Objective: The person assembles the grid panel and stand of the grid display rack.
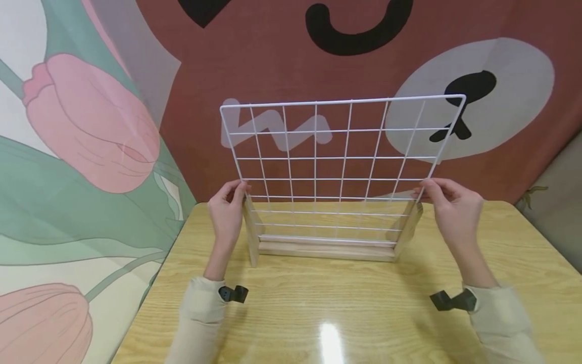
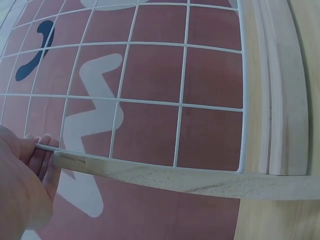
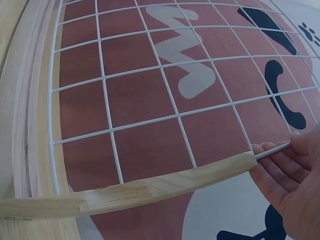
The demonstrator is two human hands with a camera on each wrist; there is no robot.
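Note:
A white wire grid panel (image 1: 316, 158) stands upright, leaning slightly, in a pale wooden stand with a long base bar (image 1: 327, 251). My left hand (image 1: 227, 210) pinches the panel's left edge wire between thumb and fingers, just above the tip of the left wooden upright (image 2: 150, 173). At the opposite edge, my right hand (image 1: 458, 210) holds the right side wire in the same way, right at the end of the right wooden upright (image 3: 165, 189). Both wrist views show the wire running along the uprights down to the base.
The stand rests toward the back of a wood-grain table (image 1: 291, 308). Behind it hangs a reddish-brown cloth (image 1: 268, 50) with a cartoon face, close to the table's far edge. A tulip-patterned cloth (image 1: 95, 121) borders the left side. Dark wrist cameras (image 1: 234, 293) sit on both sleeves.

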